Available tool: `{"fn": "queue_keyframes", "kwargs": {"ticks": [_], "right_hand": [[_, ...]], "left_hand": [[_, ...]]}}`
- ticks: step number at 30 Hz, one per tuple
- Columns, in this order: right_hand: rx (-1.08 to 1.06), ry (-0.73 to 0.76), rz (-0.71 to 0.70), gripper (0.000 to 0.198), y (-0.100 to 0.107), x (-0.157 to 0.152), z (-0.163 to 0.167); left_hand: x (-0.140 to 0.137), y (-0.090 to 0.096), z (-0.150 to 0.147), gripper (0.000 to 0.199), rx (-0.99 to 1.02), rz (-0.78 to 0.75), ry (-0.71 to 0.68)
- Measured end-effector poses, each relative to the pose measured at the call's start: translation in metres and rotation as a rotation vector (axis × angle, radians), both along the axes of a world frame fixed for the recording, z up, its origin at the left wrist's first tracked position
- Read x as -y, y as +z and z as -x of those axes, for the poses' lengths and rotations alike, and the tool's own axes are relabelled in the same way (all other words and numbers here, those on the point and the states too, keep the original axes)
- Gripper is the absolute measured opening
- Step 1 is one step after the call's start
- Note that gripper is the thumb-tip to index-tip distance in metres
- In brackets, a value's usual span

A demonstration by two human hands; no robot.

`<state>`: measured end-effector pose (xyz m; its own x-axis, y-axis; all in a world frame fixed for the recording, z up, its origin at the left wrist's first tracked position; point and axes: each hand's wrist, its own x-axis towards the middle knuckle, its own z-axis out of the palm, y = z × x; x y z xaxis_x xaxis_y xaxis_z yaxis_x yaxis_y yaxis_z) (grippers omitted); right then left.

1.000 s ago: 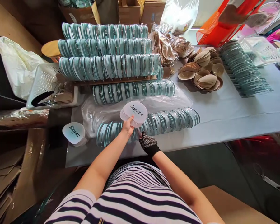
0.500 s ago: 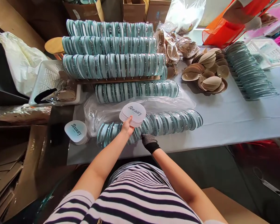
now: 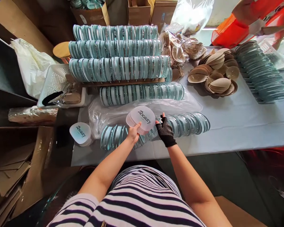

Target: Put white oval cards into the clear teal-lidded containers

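My left hand grips a small stack of white rounded cards printed "Sbeauty", held over the nearest row of teal-rimmed clear round cases that lies on its side along the table. My right hand, in a black dotted fingerless glove, rests on that row just right of the cards, fingers apart and touching the cases. A second stack of the same cards sits on the table's left end, apart from both hands.
More rows of cases are piled behind, over a clear plastic bag. Beige cups and a slanted case stack lie at right. A white basket stands left. Another person in orange works at the far right.
My right hand has come up from the table's near edge onto the row of cases beside the cards. My left hand has kept hold of the card stack, and the view has shifted slightly.
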<state>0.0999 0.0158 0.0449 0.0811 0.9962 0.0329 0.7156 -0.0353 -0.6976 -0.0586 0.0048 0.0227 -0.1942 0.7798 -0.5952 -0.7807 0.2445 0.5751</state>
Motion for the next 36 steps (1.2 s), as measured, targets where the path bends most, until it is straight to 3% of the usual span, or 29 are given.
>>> {"fn": "queue_keyframes", "kwargs": {"ticks": [2,5,7,10,14,19,22,27,33,36], "right_hand": [[0.101,0.114,-0.056,0.061,0.006,0.0,0.002],[0.162,0.216,-0.192,0.052,0.013,0.015,0.017],[0.055,0.213,-0.114,0.042,0.014,0.026,0.027],[-0.232,0.089,0.084,0.034,0.007,0.037,0.032],[-0.446,-0.1,0.104,0.034,-0.005,0.05,0.02],[-0.61,-0.218,0.227,0.046,-0.013,0.054,0.016],[-0.506,-0.166,0.15,0.053,-0.018,0.045,0.017],[-0.35,-0.019,0.125,0.073,-0.017,0.038,0.008],[0.029,0.109,0.001,0.061,0.003,0.049,0.006],[0.02,0.075,-0.062,0.063,0.005,0.052,0.011]], "left_hand": [[0.009,0.0,0.001,0.049,-0.026,-0.02,-0.03],[0.02,-0.005,0.007,0.049,-0.082,-0.046,-0.044],[0.024,-0.008,0.012,0.046,-0.094,-0.042,-0.064],[0.024,-0.007,0.022,0.043,-0.066,-0.031,-0.041],[0.018,0.003,0.035,0.043,-0.032,0.016,0.037],[0.028,0.01,0.03,0.046,-0.003,0.01,-0.126],[0.04,0.012,0.021,0.045,-0.003,-0.032,-0.203],[0.049,0.016,0.014,0.045,-0.067,-0.067,-0.181],[0.046,0.021,0.011,0.048,-0.124,-0.103,-0.083],[0.044,0.021,0.01,0.049,-0.074,-0.088,-0.09]]}}
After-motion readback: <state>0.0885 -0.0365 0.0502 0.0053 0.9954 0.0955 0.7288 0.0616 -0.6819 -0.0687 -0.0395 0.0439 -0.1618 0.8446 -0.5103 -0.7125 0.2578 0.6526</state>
